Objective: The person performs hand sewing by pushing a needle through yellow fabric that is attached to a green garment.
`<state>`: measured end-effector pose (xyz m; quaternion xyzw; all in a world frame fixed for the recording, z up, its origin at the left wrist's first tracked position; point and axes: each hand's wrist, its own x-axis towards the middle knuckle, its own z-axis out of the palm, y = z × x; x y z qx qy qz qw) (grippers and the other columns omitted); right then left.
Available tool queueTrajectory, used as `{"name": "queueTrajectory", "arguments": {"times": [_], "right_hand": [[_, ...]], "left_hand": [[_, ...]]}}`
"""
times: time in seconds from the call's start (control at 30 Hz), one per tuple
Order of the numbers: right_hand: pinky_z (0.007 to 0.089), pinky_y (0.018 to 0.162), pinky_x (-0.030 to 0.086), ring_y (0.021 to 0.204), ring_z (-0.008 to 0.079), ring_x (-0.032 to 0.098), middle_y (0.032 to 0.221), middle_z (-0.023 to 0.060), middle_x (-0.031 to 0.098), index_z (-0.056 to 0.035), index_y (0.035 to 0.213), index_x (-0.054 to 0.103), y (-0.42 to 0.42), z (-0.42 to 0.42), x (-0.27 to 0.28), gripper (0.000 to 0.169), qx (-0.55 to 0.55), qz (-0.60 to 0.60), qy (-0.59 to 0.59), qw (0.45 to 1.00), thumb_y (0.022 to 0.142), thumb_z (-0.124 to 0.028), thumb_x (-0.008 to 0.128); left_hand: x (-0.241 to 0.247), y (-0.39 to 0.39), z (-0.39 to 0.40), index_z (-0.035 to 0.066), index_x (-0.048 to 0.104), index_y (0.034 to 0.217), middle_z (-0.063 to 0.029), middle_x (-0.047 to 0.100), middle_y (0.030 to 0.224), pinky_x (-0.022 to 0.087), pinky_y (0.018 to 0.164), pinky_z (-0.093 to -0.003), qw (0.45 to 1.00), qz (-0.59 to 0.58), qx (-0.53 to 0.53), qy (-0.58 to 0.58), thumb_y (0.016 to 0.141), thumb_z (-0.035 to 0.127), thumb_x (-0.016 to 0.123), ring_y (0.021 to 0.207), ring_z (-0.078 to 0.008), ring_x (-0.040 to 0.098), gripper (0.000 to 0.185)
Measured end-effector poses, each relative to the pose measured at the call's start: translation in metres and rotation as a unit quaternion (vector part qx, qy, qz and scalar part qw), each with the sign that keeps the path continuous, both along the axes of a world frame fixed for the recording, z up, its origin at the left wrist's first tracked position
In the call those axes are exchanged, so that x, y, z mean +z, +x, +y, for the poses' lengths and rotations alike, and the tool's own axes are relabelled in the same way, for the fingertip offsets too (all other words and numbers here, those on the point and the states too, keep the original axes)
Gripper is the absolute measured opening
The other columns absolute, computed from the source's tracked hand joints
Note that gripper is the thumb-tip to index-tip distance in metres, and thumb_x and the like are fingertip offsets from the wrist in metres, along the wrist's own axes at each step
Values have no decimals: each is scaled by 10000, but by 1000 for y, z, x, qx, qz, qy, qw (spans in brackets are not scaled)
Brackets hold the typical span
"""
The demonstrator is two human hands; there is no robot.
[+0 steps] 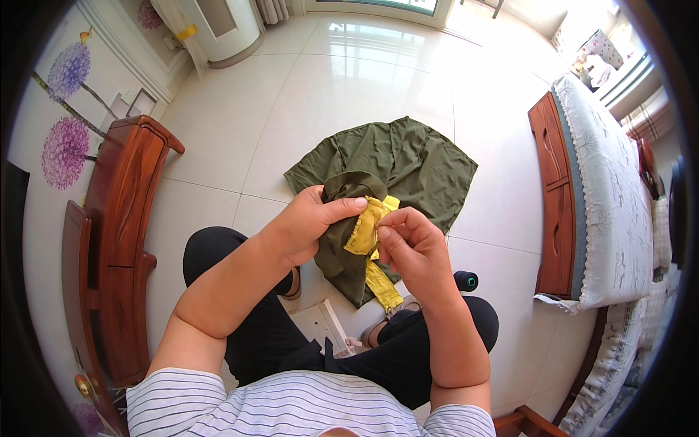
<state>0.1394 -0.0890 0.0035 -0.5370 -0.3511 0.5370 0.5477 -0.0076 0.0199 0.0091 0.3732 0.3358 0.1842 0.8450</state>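
Across the floor before me and up into my hands lies an olive-green cloth [404, 150], wrinkled and partly gathered. A yellow fabric patch [362, 232] with a stitched-looking edge rests against it. My left hand [317, 221] grips the green cloth and the patch's top edge, thumb on top. My right hand [415, 240] pinches at the patch's right side with thumb and forefinger; whether a needle or thread is between them is too small to tell. A longer yellow strip [385, 287] hangs below toward my shoe.
A dark thread spool [466, 281] lies on the tiled floor by my right knee. Between my feet is a pale wooden piece [322, 325]. A wooden cabinet [128, 218] stands left; a cloth-covered table with drawers [557, 218] stands right.
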Motion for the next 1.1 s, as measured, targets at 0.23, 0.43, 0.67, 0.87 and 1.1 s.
{"name": "queueTrajectory", "arguments": {"times": [0.23, 0.43, 0.67, 0.87, 1.1], "right_hand": [[173, 508, 372, 568, 38, 471, 655, -8, 545, -58, 905, 549, -5, 0, -5, 34, -4, 39, 15, 999, 908, -92, 549], [170, 504, 374, 556, 41, 467, 656, 2, 552, -53, 910, 537, -11, -1, -7, 28, -17, 43, 50, 998, 911, -81, 540], [168, 489, 369, 540, 38, 462, 658, 5, 560, -31, 889, 527, -15, -1, -3, 44, -26, 16, 45, 998, 910, -70, 533], [157, 492, 350, 539, 25, 443, 688, 8, 568, -26, 898, 516, -10, 0, -4, 89, -4, -20, 13, 1000, 933, -105, 497], [159, 532, 344, 592, 19, 425, 709, -15, 536, -43, 887, 507, -6, 3, -2, 152, 5, 16, -27, 999, 946, -183, 499]], "left_hand": [[5, -1, 2, 15, 607, 1009, -61, 647, 933, 529, 732, -280, 998, -15, -24, -51, 837, 133, 624, 808, -141, 635, 209], [-4, -4, 5, 3, 539, 1114, -99, 627, 1018, 534, 786, -317, 996, -38, -57, -61, 835, 111, 583, 870, -181, 638, 302], [-9, -5, 5, -9, 541, 1105, -101, 628, 1000, 534, 768, -309, 995, -57, -72, -42, 837, 107, 580, 854, -182, 639, 295], [-1, -1, -3, 2, 604, 1004, -35, 637, 909, 514, 720, -252, 998, -34, -42, 46, 847, 82, 604, 780, -96, 609, 177], [-2, 1, -6, 10, 605, 1010, -12, 624, 893, 486, 724, -234, 991, -30, -45, 123, 856, 90, 603, 788, -68, 575, 173]]}}
